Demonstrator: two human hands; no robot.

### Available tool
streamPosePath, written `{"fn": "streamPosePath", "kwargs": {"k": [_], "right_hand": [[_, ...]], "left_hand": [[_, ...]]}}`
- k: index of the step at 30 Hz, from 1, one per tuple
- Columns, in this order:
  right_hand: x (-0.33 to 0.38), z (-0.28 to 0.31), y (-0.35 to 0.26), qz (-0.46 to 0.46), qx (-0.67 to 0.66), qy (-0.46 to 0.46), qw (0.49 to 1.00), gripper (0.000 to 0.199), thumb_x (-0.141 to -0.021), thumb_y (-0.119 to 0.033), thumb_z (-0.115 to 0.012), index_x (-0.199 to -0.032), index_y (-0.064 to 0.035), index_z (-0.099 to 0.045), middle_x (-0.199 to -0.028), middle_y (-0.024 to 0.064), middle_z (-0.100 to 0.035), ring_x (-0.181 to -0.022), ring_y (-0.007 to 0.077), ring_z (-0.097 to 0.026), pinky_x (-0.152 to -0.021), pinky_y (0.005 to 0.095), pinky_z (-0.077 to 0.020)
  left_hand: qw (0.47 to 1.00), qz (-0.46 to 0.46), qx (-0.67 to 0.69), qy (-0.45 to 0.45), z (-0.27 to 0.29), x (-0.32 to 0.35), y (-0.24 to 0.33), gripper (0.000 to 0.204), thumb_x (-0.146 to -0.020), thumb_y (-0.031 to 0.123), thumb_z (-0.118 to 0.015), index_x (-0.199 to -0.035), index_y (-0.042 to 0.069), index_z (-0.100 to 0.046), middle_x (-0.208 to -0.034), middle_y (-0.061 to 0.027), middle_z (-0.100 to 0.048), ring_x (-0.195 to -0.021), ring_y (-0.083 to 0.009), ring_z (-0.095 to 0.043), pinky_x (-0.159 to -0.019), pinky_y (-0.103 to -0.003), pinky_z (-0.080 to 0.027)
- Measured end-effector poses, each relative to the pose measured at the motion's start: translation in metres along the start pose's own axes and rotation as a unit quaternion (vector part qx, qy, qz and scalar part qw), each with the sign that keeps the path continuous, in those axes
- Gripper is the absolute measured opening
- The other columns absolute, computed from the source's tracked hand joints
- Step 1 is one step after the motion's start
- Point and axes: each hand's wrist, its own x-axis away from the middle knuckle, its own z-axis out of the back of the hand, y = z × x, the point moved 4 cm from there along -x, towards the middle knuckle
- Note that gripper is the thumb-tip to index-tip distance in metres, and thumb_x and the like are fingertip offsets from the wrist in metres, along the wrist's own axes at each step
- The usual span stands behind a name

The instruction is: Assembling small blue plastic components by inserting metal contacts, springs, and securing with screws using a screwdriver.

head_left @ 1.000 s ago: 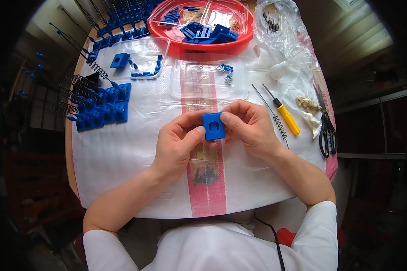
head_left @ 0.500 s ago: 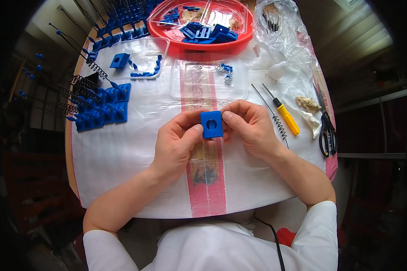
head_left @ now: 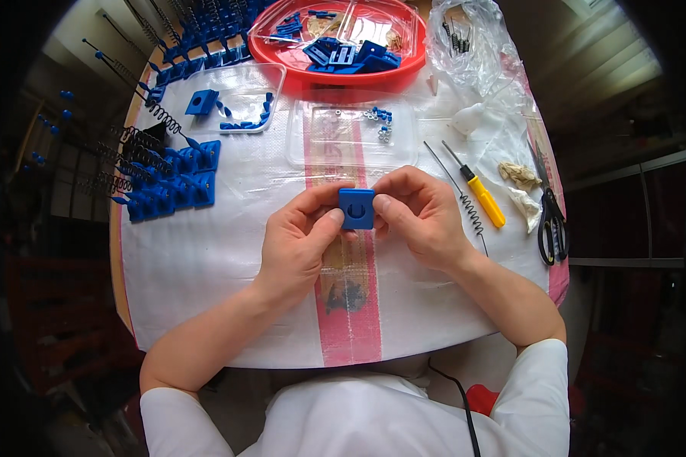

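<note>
A small blue plastic block (head_left: 356, 199) with a round hole in its face is held up over the middle of the table, between both hands. My left hand (head_left: 303, 234) pinches its left side, thumb on the lower left edge. On the opposite side, my right hand (head_left: 419, 216) grips the right edge between thumb and fingers. The fingertips behind the block are mostly hidden. Right of my right hand lie a black coiled spring (head_left: 471, 214) with long straight ends and a yellow-handled screwdriver (head_left: 486, 201).
Blue blocks with springs (head_left: 171, 183) stand in rows at left. Two clear plastic trays, one with blue caps (head_left: 245, 124), the other with small rings (head_left: 383, 134), lie beyond my hands. Behind them sits a red basin (head_left: 261, 57) of blue parts. Black scissors (head_left: 552, 228) rest near the right edge.
The blue block has tipped slightly in my fingers, so more of its top edge shows. Both hands keep their grip and stay nearly in place.
</note>
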Motion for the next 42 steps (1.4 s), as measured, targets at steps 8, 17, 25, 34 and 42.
{"fn": "streamPosePath", "kwargs": {"k": [8, 17, 25, 34, 42], "right_hand": [[-0.001, 0.003, 0.005, -0.031, 0.009, -0.002, 0.999, 0.013, -0.093, -0.011, -0.062, -0.097, 0.0014, -0.06, -0.085, 0.0032, -0.064, -0.07, 0.0077, -0.062, -0.06, 0.0218, -0.0518], [0.005, -0.001, -0.018, 0.149, 0.264, -0.005, 0.953, 0.01, -0.084, -0.007, -0.066, -0.087, 0.002, -0.061, -0.072, 0.0076, -0.065, -0.064, 0.0108, -0.063, -0.054, 0.0263, -0.0502], [0.006, -0.005, -0.019, 0.199, 0.321, -0.034, 0.925, 0.015, -0.08, -0.008, -0.065, -0.071, -0.0009, -0.054, -0.06, 0.0118, -0.053, -0.05, 0.0239, -0.053, -0.048, 0.0354, -0.0411], [0.008, -0.007, -0.018, 0.202, 0.328, -0.065, 0.921, 0.018, -0.078, -0.009, -0.061, -0.066, -0.0026, -0.049, -0.059, 0.0132, -0.047, -0.052, 0.0301, -0.049, -0.049, 0.0401, -0.0385], [0.008, -0.01, -0.018, 0.236, 0.326, -0.069, 0.913, 0.018, -0.077, -0.009, -0.06, -0.066, -0.0028, -0.047, -0.059, 0.0129, -0.047, -0.052, 0.0308, -0.049, -0.049, 0.0412, -0.0382]], "left_hand": [[1.0, -0.003, -0.009, -0.005, 0.0, 0.001, -0.001, 0.034, -0.096, 0.004, -0.053, -0.13, 0.0, -0.053, -0.117, -0.0083, -0.062, -0.1, -0.0129, -0.062, -0.085, -0.028, -0.054], [0.999, -0.032, 0.005, -0.019, -0.001, 0.001, -0.002, 0.031, -0.098, 0.002, -0.052, -0.128, 0.002, -0.057, -0.101, -0.0038, -0.066, -0.089, -0.007, -0.062, -0.081, -0.022, -0.052], [0.998, -0.051, -0.016, -0.035, -0.006, 0.001, 0.001, 0.03, -0.096, 0.003, -0.056, -0.126, 0.001, -0.058, -0.107, -0.0043, -0.064, -0.094, -0.0097, -0.062, -0.086, -0.025, -0.052], [0.998, -0.048, 0.004, -0.052, -0.006, 0.001, 0.003, 0.02, -0.095, 0.005, -0.059, -0.114, 0.0, -0.064, -0.112, -0.0052, -0.057, -0.098, -0.0115, -0.061, -0.085, -0.026, -0.053], [0.997, -0.049, -0.002, -0.057, -0.004, 0.001, 0.003, 0.016, -0.094, 0.005, -0.06, -0.109, 0.0, -0.065, -0.112, -0.005, -0.056, -0.099, -0.0115, -0.059, -0.087, -0.027, -0.05]]}}
